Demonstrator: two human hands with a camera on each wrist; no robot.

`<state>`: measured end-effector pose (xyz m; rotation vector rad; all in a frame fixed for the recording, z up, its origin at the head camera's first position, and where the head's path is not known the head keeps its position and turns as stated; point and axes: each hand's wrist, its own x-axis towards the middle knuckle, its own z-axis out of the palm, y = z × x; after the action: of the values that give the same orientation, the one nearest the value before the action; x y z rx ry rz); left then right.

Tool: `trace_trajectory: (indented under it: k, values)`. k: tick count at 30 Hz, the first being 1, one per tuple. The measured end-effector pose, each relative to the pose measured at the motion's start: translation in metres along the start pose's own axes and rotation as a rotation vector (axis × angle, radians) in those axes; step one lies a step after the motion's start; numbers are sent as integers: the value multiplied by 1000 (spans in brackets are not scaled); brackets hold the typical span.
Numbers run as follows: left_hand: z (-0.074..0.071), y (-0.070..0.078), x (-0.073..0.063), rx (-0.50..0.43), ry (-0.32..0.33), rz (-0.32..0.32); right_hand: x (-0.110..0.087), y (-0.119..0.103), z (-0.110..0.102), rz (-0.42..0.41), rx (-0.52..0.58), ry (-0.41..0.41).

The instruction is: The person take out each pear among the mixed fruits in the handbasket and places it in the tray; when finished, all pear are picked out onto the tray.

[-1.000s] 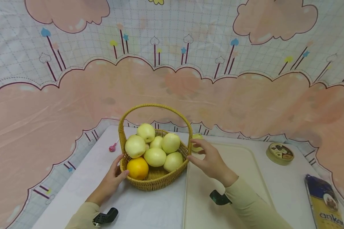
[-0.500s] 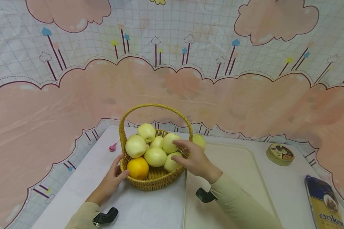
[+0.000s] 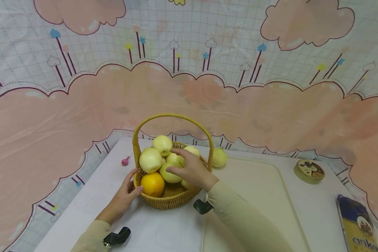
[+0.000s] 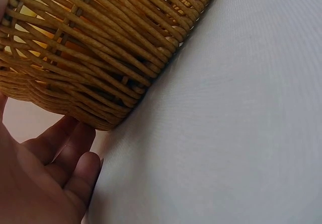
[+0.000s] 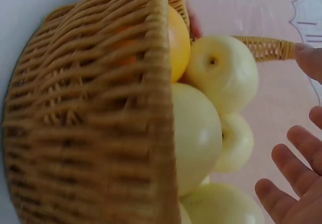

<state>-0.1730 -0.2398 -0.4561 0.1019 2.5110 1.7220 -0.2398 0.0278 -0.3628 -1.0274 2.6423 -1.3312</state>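
A wicker basket with a tall arched handle holds several pale yellow-green apples and one orange. My left hand grips the basket's left end, thumb near the front rim; in the left wrist view its fingers curl against the woven underside. Over the fruit reaches my right hand, thumb and fingers spread apart, with nothing held. It partly covers the apples on the right. In the right wrist view the right hand's fingers stand apart from the apples.
Another pale apple lies outside the basket, beside its right end. A cream tray lies to the right. Farther right are a round tin and a blue-and-yellow packet. A pink lollipop lies left of the basket.
My right hand has moved left from the basket's right rim to over the fruit, leaving the apple outside in fuller view. The left hand stays on the basket.
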Motion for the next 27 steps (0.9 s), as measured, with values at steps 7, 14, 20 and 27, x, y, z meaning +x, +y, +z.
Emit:
trace_trajectory:
  k: [7,14,20,27]
  values:
    - [-1,0,0,-10,0,-8,20,-5,14,28,22,-43]
    - [-1,0,-1,0,-7,-15,35,-7,25,73,22,-60]
    - [-2,-2,0,-1,-5,-8,44,-10,36,95,9,-74]
    - [-2,-1,0,1,-5,-11,52,-10,43,113,-11,-66]
